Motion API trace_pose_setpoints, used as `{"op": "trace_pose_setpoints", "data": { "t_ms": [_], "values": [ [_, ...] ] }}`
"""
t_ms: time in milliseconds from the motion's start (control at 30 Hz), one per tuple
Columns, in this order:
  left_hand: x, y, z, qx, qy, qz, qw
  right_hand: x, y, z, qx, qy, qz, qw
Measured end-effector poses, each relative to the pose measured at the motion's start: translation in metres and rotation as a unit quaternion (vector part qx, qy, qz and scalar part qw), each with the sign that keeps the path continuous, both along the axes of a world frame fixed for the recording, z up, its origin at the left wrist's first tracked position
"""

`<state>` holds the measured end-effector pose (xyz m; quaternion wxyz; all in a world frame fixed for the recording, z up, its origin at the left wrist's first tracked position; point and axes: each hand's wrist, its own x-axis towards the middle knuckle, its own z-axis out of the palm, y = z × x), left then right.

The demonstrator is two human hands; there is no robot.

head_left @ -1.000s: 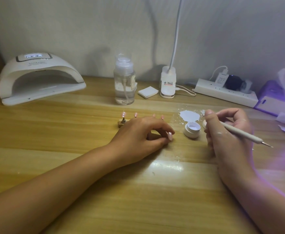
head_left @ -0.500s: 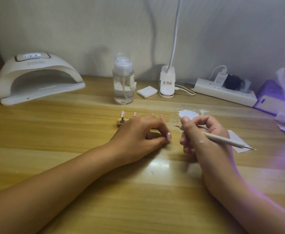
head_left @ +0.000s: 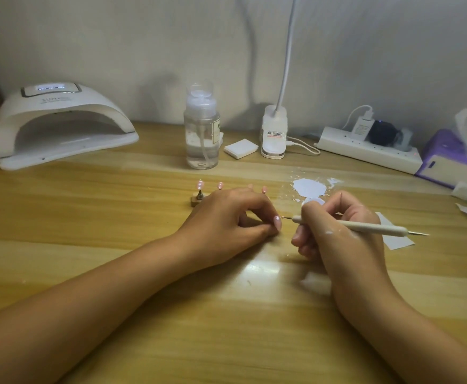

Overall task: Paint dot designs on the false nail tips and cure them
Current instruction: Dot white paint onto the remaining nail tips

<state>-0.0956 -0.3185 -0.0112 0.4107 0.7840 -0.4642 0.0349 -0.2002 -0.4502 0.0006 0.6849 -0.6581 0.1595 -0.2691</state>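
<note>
Wooden surface (head_left: 116, 225) at frame centre, I judge I'm mid-dotting: my left hand (head_left: 226, 223) pinches a pink nail tip (head_left: 277, 223), my right hand (head_left: 337, 236) grips the dotting pen (head_left: 370, 228), its point just beside it, so next needs a light, steady touch.

Wooden table (head_left: 88, 223) with nail lamp (head_left: 60, 120), pump bottle (head_left: 202, 134), power strip (head_left: 365, 153), tissue box (head_left: 448, 159).
</note>
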Motion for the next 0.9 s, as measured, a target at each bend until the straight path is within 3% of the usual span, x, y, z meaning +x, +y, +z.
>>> {"op": "trace_pose_setpoints", "data": {
  "t_ms": [900],
  "values": [
    [-0.0017, 0.0015, 0.0024, 0.017, 0.014, 0.012, 1.000, 0.0029, -0.0015, -0.0007, -0.034, 0.021, 0.007, 0.999]
  ]
}}
